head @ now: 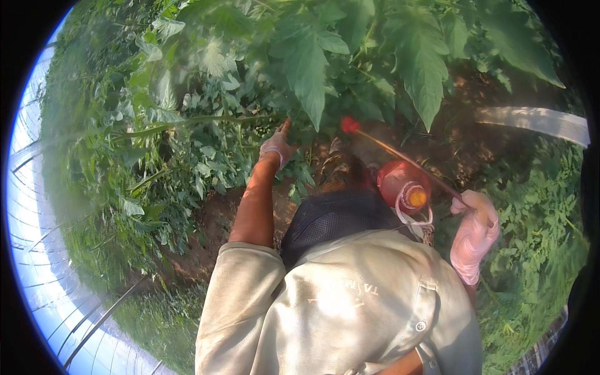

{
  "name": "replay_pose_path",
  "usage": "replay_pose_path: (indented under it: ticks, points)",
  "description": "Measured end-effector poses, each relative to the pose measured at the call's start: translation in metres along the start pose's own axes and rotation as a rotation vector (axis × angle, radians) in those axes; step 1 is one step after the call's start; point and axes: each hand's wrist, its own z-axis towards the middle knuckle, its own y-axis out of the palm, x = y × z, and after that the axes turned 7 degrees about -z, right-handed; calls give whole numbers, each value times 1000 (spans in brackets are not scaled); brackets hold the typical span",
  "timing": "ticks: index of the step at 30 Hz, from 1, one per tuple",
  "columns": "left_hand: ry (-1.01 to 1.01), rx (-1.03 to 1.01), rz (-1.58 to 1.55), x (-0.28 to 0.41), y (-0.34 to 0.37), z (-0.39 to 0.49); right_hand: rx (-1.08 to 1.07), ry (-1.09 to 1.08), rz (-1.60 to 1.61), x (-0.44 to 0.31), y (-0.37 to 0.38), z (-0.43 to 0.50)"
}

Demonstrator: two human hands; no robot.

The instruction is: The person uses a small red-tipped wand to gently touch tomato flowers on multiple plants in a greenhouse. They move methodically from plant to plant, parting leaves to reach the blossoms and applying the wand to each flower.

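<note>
My left hand (278, 146), in a thin clear glove, reaches into tomato foliage (307, 75) with its fingers extended and thumb apart. It appears to hold nothing; whether the fingertips touch a leaf is hard to tell. On the right, my gloved right hand (476, 229) grips the end of a thin stick (408, 159). The stick slants up and left to a bright red tip (349, 124), just below hanging leaves. Under the stick, at my waist, is a translucent red plastic bottle (398, 180) with an orange-looking mouth (415, 198) and a pale cord loop (398, 212).
A thick green stem (197, 121) runs across the plants left of my left hand. A pale strip (534, 121) crosses above brown soil (468, 154) at right. Dense plants (534, 234) line the right side. Greenhouse framing (103, 314) curves along the left edge.
</note>
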Motion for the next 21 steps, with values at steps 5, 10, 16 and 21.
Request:
replay_pose_path:
  ticks: [5,10,16,21]
  points:
    - [172,27,-30,-12,1,7,-67,-67,-4,-17,23,10]
    - [229,63,101,-22,-20,28,21,-79,29,-21,27,8]
    - [137,85,293,45,-87,-5,156,-97,37,-1,16,-7]
    - [358,417,71,56,-122,15,229,-85,81,4,15,-14]
